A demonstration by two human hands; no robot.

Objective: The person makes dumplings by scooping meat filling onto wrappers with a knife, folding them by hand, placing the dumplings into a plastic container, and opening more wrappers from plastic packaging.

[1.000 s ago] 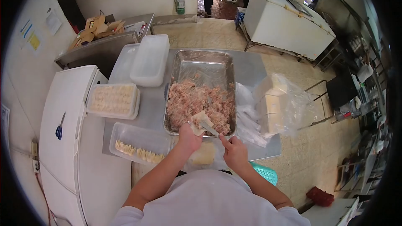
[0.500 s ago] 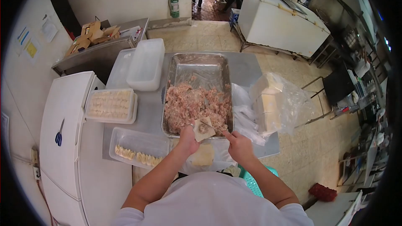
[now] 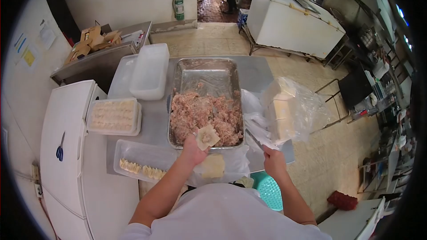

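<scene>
My left hand [image 3: 194, 151] holds a square dough wrapper [image 3: 207, 137] with a little meat filling at its centre, over the near edge of the metal tray [image 3: 237, 69]. Ground meat [image 3: 204, 113] fills the tray's nearer part. To the right of the tray, my right hand [image 3: 273, 160] grips a knife-like spreader [image 3: 254, 139], its blade pointing up and left, beside crumpled plastic. A stack of wrappers [image 3: 213, 166] lies on plastic just in front of me. At the left, a clear container [image 3: 171, 153] holds two short rows of folded dumplings [image 3: 130, 166].
A filled dumpling box [image 3: 114, 116] and empty plastic containers [image 3: 151, 73] stand left of the tray. Bagged wrapper blocks [image 3: 282, 115] are on the right. A teal basket [image 3: 267, 191] sits below the table edge. Two people stand in the far doorway.
My right hand has moved right, away from the wrapper and tray, with the spreader in it. The wrapper in my left hand shows filling at its centre. The camera view has shifted slightly.
</scene>
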